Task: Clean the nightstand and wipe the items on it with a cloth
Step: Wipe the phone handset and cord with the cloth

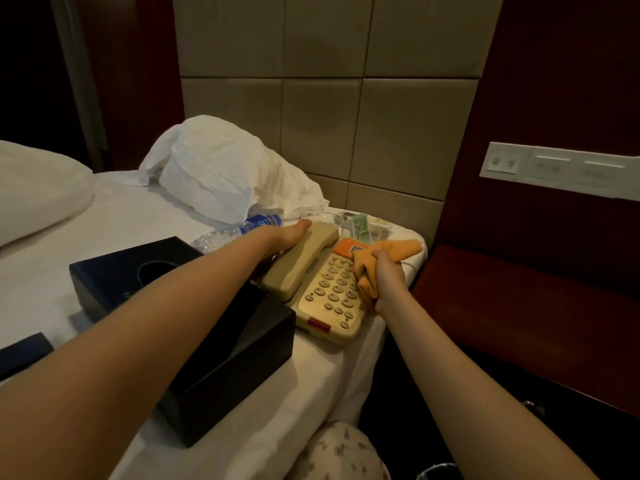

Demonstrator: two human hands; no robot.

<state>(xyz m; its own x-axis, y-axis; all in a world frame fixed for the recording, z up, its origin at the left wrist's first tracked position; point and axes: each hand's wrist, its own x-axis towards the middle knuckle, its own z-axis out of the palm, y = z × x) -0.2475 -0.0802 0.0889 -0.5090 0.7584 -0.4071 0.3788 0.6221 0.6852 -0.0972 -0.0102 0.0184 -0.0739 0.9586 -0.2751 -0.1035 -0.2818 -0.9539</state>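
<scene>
A beige push-button telephone point(330, 303) lies on the white bed sheet near the bed's right edge. Its handset point(304, 259) rests in the cradle. My left hand point(289, 235) is wrapped around the far end of the handset. My right hand point(389, 275) grips a crumpled orange cloth point(398, 249) and presses it on the right side of the keypad, by an orange label point(348, 249). The dark wooden nightstand point(519, 306) stands to the right of the bed.
A black tissue box point(221, 358) sits just left of the phone. A plastic water bottle point(239, 230) lies behind my left forearm. A white plastic bag point(211, 171), a pillow point(38, 195) and small packets point(363, 226) are on the bed. A switch panel point(561, 171) is on the wall.
</scene>
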